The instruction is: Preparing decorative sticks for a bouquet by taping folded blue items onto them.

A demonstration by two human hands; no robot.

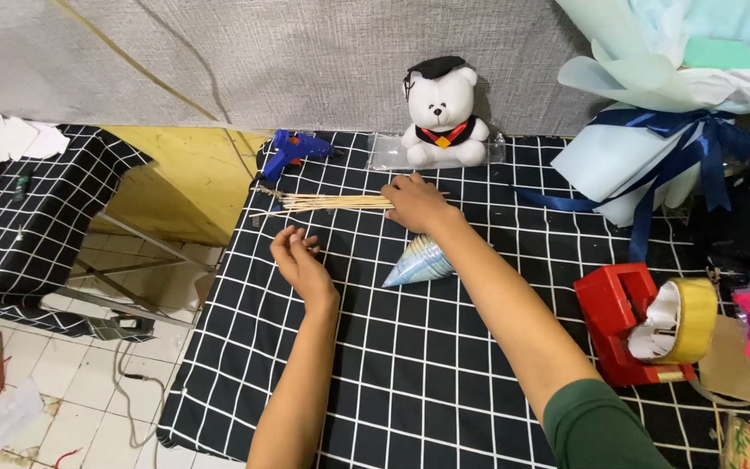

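Observation:
My right hand point(416, 202) rests palm down on the near end of a bundle of thin wooden sticks point(323, 203) lying across the black checked tablecloth point(410, 365). My left hand point(299, 259) hovers just in front of the sticks, palm up, fingers loosely curled, holding nothing. A small cone of rolled pale-blue paper point(417, 263) lies on the cloth beside my right forearm, tip pointing left.
A blue glue gun point(292, 149) lies at the far left corner. A white toy bear with a black cap point(444, 108) sits at the back. A pale-blue wrapped bouquet with navy ribbon point(653, 148) stands right. A red tape dispenser point(644, 321) sits near right. A second checked table point(36, 208) is left.

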